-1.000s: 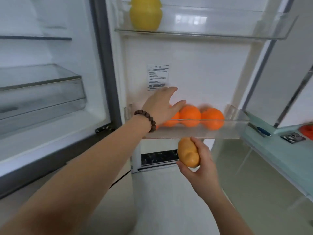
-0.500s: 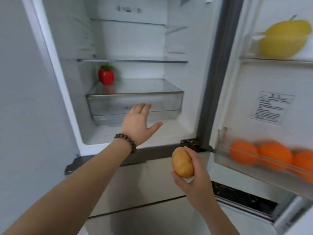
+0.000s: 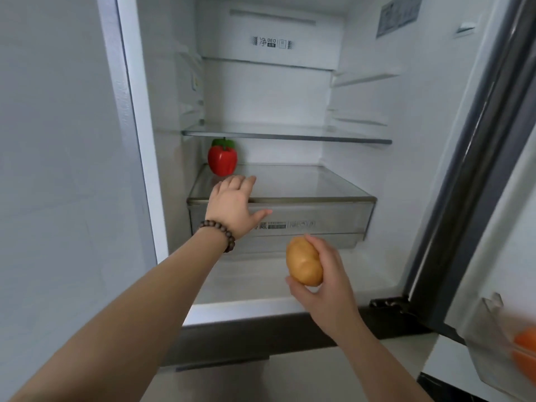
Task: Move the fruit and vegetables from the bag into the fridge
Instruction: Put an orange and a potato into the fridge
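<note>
The fridge (image 3: 362, 82) stands open, its white inside lit, and both bare arms reach toward it from the bottom of the frame. The right hand (image 3: 327, 280) holds a potato (image 3: 304, 266) in front of the lowest part of the compartment, fingers and thumb curled round its far side and underside, so the back of the potato is hidden behind the palm. The left hand (image 3: 235, 203), with a bead bracelet (image 3: 219, 234) on the wrist, is spread with straight fingers over the front left corner of the clear drawer (image 3: 319, 219); the fingertips lie at the glass cover above it, but whether they press on it or hover just above is hard to tell from this angle. A red pepper (image 3: 222, 160) with a green top stands upright on that cover at the back left, just beyond the fingertips and under the glass shelf (image 3: 290, 136). The drawer's printed label is partly covered by the left thumb and too small to read. At the right edge the open door (image 3: 493, 256) is cut off, and an orange (image 3: 525, 355) shows in its clear bin, blurred and only partly in frame. The bag is not in view
</note>
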